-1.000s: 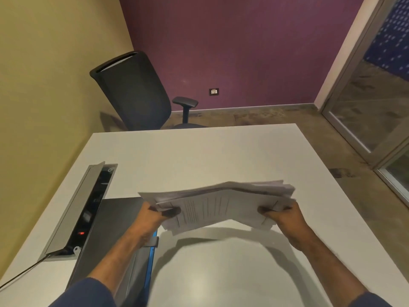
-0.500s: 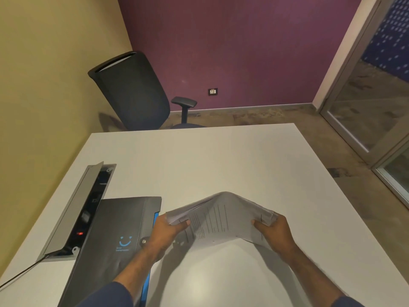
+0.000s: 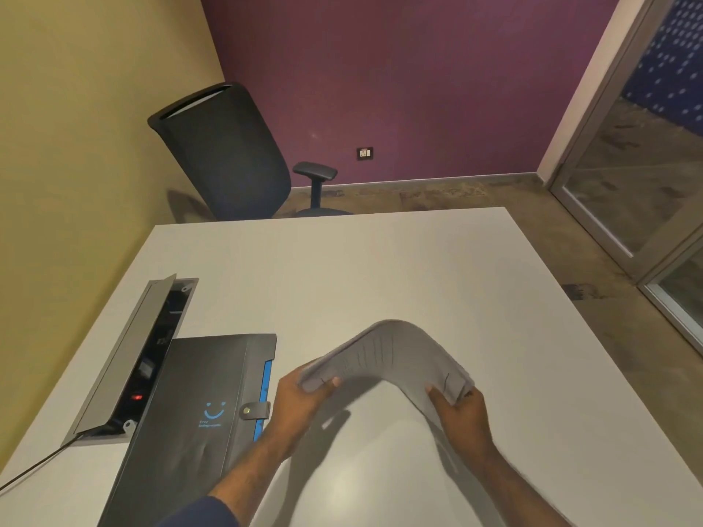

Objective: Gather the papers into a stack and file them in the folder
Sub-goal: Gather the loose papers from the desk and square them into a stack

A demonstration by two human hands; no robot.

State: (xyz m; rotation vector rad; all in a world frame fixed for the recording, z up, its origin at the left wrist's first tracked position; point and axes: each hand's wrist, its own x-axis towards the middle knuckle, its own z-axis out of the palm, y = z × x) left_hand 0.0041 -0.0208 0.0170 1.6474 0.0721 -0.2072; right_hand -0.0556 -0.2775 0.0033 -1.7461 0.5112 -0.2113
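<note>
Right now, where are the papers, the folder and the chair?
paper stack [image 3: 392, 349], head view, top of its arched middle
folder [image 3: 190, 405], head view, black front cover
office chair [image 3: 228, 154], head view, backrest

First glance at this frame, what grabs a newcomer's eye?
The stack of papers, bowed into an arch between the left hand and right hand over the white table. Next, the closed dark folder with a blue smiley at the left, beside an open cable box.
</note>
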